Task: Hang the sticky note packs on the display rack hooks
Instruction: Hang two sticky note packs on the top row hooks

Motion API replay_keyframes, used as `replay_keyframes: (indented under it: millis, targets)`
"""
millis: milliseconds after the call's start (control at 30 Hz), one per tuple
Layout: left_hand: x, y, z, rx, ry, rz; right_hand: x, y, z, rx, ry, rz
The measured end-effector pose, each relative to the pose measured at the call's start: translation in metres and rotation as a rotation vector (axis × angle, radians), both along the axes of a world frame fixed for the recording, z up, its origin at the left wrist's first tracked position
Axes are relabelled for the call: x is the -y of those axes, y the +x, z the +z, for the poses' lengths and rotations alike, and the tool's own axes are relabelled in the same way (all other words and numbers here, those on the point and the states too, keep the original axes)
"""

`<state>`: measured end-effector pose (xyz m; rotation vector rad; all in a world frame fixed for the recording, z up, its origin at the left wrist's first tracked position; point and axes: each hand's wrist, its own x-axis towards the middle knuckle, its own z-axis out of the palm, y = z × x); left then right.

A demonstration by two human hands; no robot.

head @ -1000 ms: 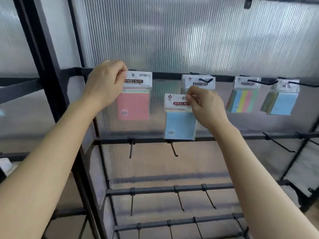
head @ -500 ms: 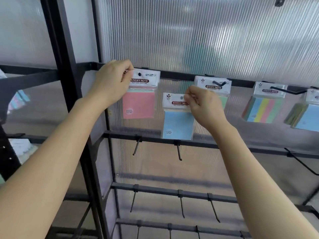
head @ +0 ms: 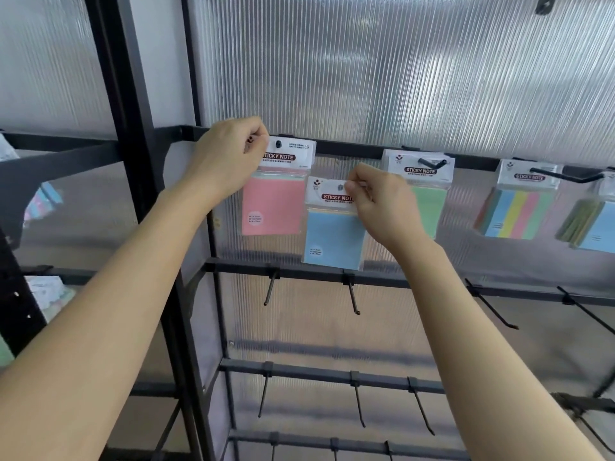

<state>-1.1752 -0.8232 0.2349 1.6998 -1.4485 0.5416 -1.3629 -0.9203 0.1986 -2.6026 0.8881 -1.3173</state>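
Ribbed translucent plastic panel (head: 382,71) fills the background, with a black metal display rack (head: 133,128) in front of it: one upright post at left and several horizontal bars carrying thin black hooks.

Left hand (head: 229,161) is up at the top bar (head: 349,149), its fingers (head: 256,138) clenched in a pinch on the upper left corner of the white header card of a pink square sticky note pack in a clear sleeve (head: 273,207). This pack hangs flat at top-bar level, and a dark spot sits in its hang hole (looks like a hook tip end-on, cannot tell if fully seated).

Right hand (head: 382,204) has its fingers (head: 357,181) pinching the right part of the header of a light blue square sticky note pack in a clear sleeve (head: 332,237). This pack is held in the air, just right of and lower than the pink one, with its hang hole below the top bar and on no hook. Its bottom edge reaches the second bar (head: 309,272).

Behind the right hand a green sticky note pack (head: 431,211) hangs on a top-bar hook. Further right hangs a multicolour striped strip-note pack (head: 515,217), then another pack with a blue face (head: 595,227), cut by the frame edge.

Two bare black hooks (head: 270,289) stick out from the second bar below the held packs. More bare hooks sit on the lower bars. Blurry pastel packs (head: 43,201) show at far left.
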Motion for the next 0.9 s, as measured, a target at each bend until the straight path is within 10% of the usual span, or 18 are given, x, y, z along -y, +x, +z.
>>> replay_keyframes:
  millis: [900]
  targets:
    - [0.062,0.025,-0.023,-0.017,-0.176,0.19,-0.012,-0.002,-0.015,-0.041,-0.027,-0.203]
